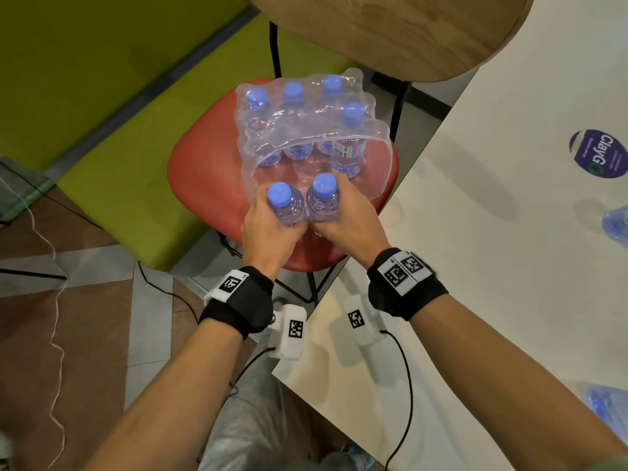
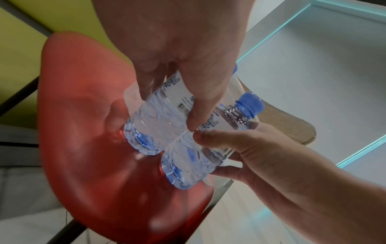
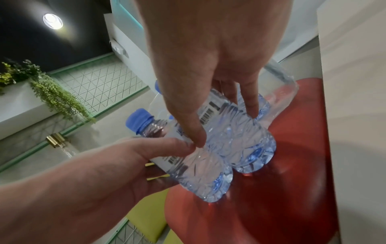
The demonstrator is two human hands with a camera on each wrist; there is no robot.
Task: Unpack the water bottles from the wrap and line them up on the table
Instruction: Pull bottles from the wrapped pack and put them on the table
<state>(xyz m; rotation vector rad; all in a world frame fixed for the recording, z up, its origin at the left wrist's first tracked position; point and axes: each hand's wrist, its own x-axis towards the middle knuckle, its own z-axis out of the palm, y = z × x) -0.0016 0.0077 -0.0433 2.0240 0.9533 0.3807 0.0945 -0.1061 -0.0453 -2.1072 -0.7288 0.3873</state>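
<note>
A clear plastic wrap (image 1: 306, 130), torn open at its near side, sits on a red chair seat (image 1: 204, 185) and holds several blue-capped water bottles (image 1: 351, 144). At the wrap's open mouth my left hand (image 1: 268, 232) grips one bottle (image 1: 284, 202) around its body. My right hand (image 1: 346, 219) grips a second bottle (image 1: 323, 198) right beside it. Both bottles stand upright and touch each other. In the left wrist view, the left hand (image 2: 177, 57) is wrapped round its bottle (image 2: 158, 125). In the right wrist view, the right hand (image 3: 208, 66) clasps its bottle (image 3: 246, 142). Their bases are at the seat; contact is unclear.
The white table (image 1: 475, 232) runs along the right of the chair, with two more bottles (image 1: 616, 226) (image 1: 601, 402) at its right edge and a round sticker (image 1: 599, 154). A wooden chair back (image 1: 390, 28) rises behind the pack. A green bench (image 1: 102, 96) lies left.
</note>
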